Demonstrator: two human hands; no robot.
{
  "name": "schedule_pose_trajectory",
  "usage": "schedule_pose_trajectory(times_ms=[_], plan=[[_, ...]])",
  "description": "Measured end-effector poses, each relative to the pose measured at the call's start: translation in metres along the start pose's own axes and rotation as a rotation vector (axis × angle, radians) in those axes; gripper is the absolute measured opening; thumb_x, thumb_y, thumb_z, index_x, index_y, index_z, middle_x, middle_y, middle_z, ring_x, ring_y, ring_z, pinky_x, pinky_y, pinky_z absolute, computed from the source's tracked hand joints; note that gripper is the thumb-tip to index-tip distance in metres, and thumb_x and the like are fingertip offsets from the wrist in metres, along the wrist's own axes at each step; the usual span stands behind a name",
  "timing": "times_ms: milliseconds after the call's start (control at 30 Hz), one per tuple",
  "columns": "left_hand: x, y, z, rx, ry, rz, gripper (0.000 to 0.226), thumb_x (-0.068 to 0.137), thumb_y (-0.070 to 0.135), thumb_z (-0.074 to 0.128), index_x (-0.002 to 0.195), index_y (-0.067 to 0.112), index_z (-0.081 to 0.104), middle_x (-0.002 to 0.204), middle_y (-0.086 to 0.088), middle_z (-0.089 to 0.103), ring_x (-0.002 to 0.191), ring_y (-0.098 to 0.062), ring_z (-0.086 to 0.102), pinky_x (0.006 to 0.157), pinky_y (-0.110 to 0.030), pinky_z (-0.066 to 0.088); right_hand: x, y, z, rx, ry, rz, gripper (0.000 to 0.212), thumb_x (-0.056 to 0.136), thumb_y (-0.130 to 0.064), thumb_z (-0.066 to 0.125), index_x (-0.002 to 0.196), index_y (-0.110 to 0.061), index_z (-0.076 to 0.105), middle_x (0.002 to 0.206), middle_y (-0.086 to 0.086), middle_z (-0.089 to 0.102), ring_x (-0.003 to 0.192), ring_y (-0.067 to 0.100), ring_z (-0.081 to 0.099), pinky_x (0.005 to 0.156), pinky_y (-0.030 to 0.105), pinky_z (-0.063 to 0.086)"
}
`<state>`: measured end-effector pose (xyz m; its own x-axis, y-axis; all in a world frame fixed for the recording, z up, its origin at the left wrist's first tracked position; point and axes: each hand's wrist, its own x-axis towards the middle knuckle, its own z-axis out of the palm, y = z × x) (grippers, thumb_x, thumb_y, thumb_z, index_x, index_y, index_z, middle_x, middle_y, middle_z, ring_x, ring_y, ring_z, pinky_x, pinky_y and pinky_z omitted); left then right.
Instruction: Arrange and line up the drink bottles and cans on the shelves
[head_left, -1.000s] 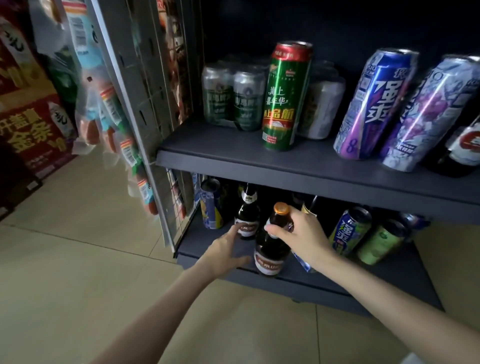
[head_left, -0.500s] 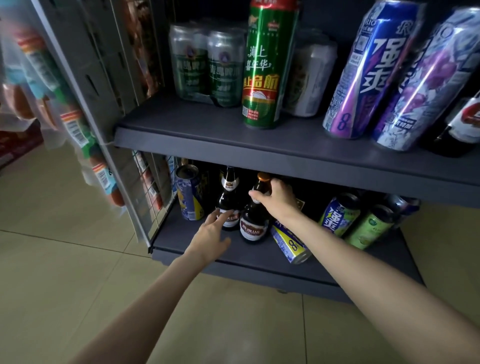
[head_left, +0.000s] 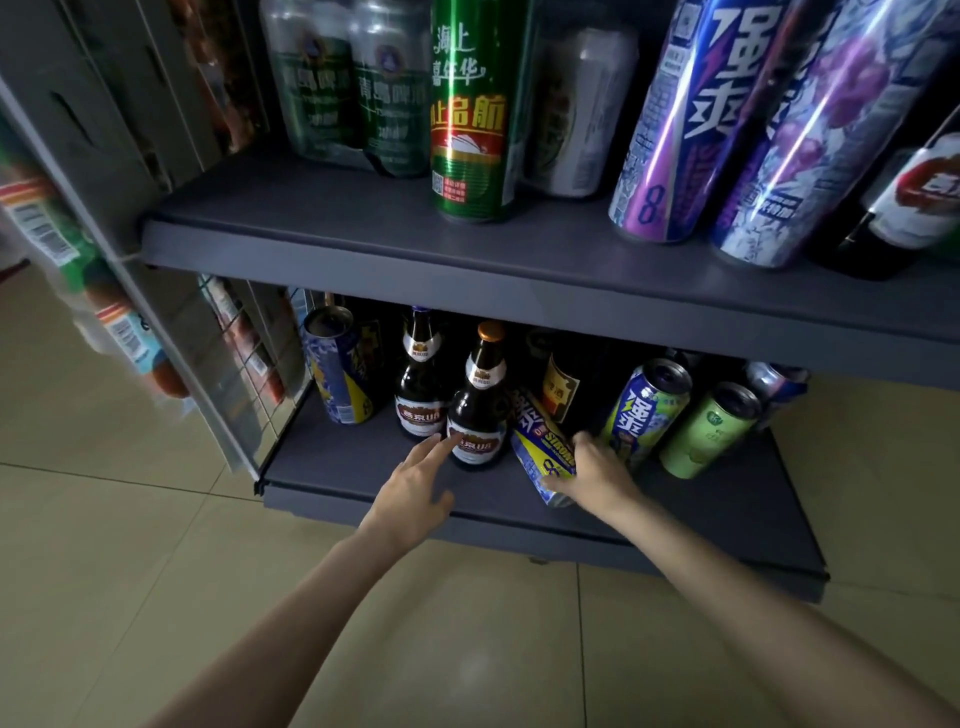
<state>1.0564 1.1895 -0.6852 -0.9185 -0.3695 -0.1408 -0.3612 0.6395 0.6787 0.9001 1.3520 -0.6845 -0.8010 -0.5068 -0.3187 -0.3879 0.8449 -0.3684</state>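
Toppled blue-and-yellow drink can (head_left: 543, 447) on the dark grey lower shelf (head_left: 363, 467), lying tilted with its base toward the shelf's front edge, just right of the front brown glass beer bottle with the orange cap (head_left: 478, 410). Right hand (head_left: 597, 470) laid over the can's right side, fingers curled round it, thumb hidden. Left hand (head_left: 415, 493) spread and relaxed above the shelf front, index fingertip touching the front bottle's red-and-white label, holding nothing. Second brown beer bottle with a white neck label (head_left: 421, 384) upright just behind and left of the first. Blue-and-yellow patterned can (head_left: 337, 374) standing further left, near the wire grid side panel (head_left: 249, 358). To the right of the toppled can, a blue-and-green can (head_left: 647, 410) and a light green can (head_left: 709, 431), both upright, side by side. On the grey upper shelf (head_left: 337, 234), a tall green can with a red-and-gold band (head_left: 470, 114), a shrink-wrapped pack of dark green cans (head_left: 353, 88) behind it to the left, and two tall purple-and-blue cans (head_left: 727, 124) to the right. Beige tiled floor (head_left: 156, 571) below.
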Motion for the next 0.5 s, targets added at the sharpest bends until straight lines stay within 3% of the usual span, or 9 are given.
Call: schedule_pose_trajectory(times_ms=[67,233,367,400,500], plan=[[0.001,0.005,0.008,-0.006,-0.019,0.007,0.070,0.085,0.007,0.051,0.146,0.028,0.023,0.152,0.002,0.021,0.134,-0.023,0.032,0.102,-0.028,0.033,0.003,0.000,0.011,0.065,-0.024,0.014,0.064,0.077,-0.037,0.074,0.116,0.001,0.041,0.121,0.018,0.053,0.110,0.031,0.055,0.087,0.037,0.046],[0.002,0.011,0.018,-0.040,-0.052,0.007,0.074,0.084,0.005,0.052,0.147,0.027,0.019,0.152,0.002,0.021,0.134,-0.021,0.033,0.101,-0.027,0.033,0.005,0.003,0.015,0.140,-0.017,0.070,0.065,0.076,-0.035,0.074,0.119,0.000,0.040,0.123,0.016,0.049,0.109,0.029,0.054,0.082,0.030,0.043],[0.002,0.012,0.022,-0.021,-0.066,-0.006,0.073,0.086,0.006,0.052,0.147,0.026,0.017,0.152,0.001,0.023,0.133,-0.020,0.034,0.099,-0.023,0.031,-0.013,0.033,0.010,0.420,-0.090,0.117,0.050,0.075,-0.030,0.075,0.112,-0.006,0.050,0.107,0.006,0.060,0.084,0.013,0.060,0.063,0.017,0.048],[0.003,0.014,0.024,-0.030,-0.069,-0.015,0.073,0.086,0.006,0.052,0.147,0.026,0.017,0.151,0.001,0.025,0.130,-0.020,0.038,0.097,-0.023,0.033,-0.019,0.039,0.008,0.520,-0.129,0.131,0.048,0.075,-0.030,0.076,0.112,-0.009,0.053,0.104,0.003,0.064,0.082,0.011,0.062,0.065,0.018,0.051],[0.005,0.026,0.032,-0.153,-0.085,-0.070,0.067,0.088,0.009,0.053,0.145,0.024,0.022,0.140,-0.006,0.040,0.119,-0.020,0.048,0.092,-0.023,0.039,-0.033,0.057,-0.004,0.766,-0.240,0.116,0.043,0.076,-0.027,0.075,0.115,-0.019,0.058,0.106,-0.001,0.069,0.091,0.015,0.067,0.091,0.034,0.051]])
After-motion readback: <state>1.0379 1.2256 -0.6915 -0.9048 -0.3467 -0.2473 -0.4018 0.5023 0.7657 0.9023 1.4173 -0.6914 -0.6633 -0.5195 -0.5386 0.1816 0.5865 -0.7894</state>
